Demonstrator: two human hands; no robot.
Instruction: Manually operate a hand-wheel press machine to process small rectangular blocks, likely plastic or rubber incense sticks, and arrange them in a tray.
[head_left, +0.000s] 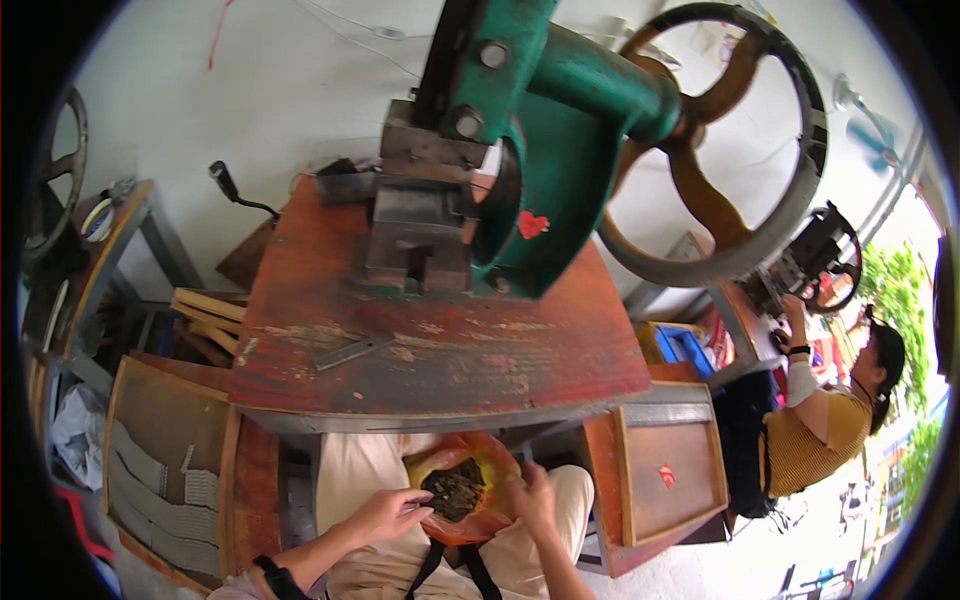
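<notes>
Bag (460, 530) on lap (362, 460), just off table (450, 372) edge. Left hand (388, 514) at left rim, fingers narrow, can't tell if loaded; right hand (533, 497) at right rim, grip unclear. Room between press (575, 165) and edge; bar (355, 352) lies there.

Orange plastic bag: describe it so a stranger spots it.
Find the green metal press on the red wooden table. Below, between left hand and right hand on a beige-trousered lap, sits the open orange plastic bag. Unlike the wooden-framed trays either side, it's crumpled and holds dark bits.
</notes>
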